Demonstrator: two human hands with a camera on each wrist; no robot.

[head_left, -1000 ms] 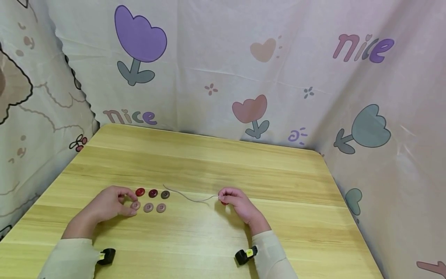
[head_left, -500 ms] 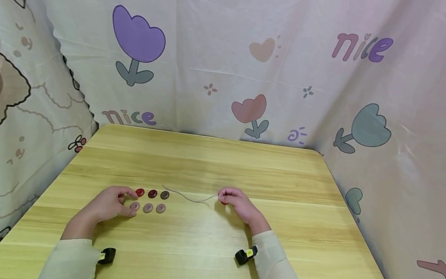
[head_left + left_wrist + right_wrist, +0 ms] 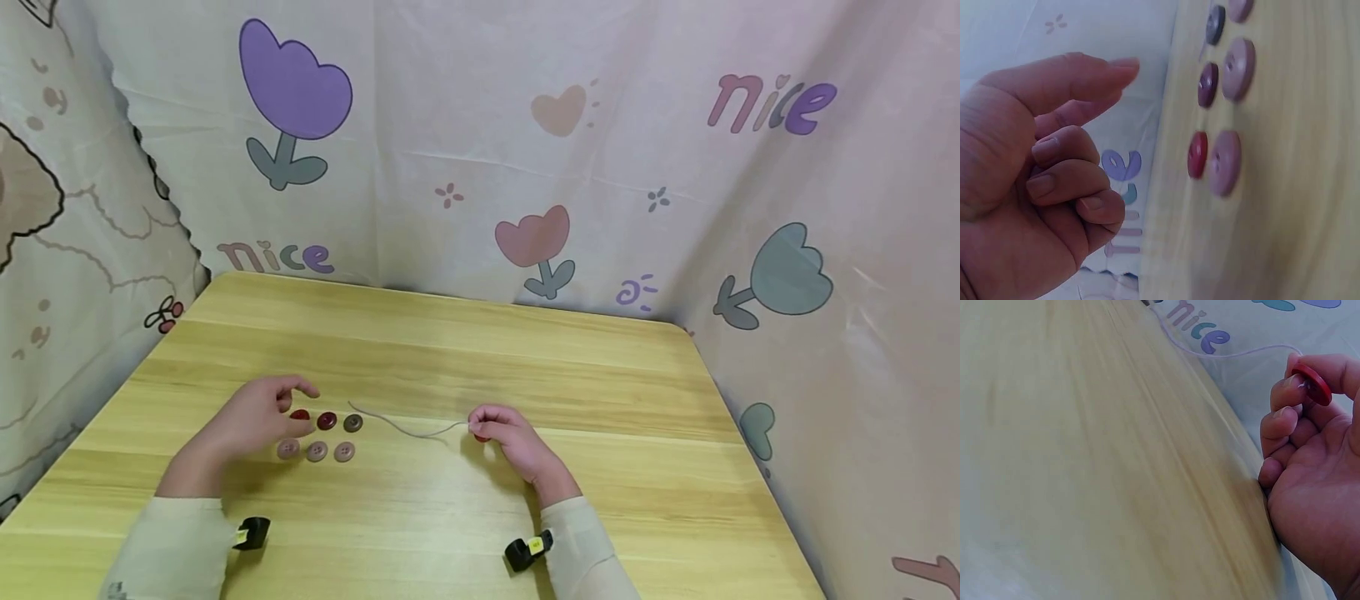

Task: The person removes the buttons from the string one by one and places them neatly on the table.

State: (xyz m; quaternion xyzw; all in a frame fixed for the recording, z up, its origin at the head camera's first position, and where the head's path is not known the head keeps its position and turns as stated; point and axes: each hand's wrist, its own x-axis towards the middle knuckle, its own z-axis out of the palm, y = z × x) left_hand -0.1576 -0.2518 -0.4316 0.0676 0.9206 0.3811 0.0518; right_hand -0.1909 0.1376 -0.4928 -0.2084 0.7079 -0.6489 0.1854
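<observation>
My left hand point(image 3: 258, 417) is over the left end of the buttons, holding nothing. Its thumb and index finger are apart, and the other fingers curl toward the palm in the left wrist view. Partly behind the thumb is a red button point(image 3: 300, 414), followed rightward by a dark red button point(image 3: 326, 421) and a grey-brown button point(image 3: 352, 423). Three pinkish buttons form the nearer row, the leftmost pinkish button point(image 3: 288, 450) just below the hand. My right hand point(image 3: 506, 437) pinches a thin string point(image 3: 405, 431) at its right end, with another red button point(image 3: 1313, 385) at the fingertips.
The string trails left across the wooden table point(image 3: 450, 358), its free end near the grey-brown button. A printed curtain point(image 3: 450, 125) rises behind the table and along both sides. Small black cameras sit at the left wrist point(image 3: 252, 533) and right wrist point(image 3: 528, 550).
My left hand has lifted off the leftmost pinkish button and moved up and right, over the red button, its index finger now stretched out. The right hand has stayed in place.
</observation>
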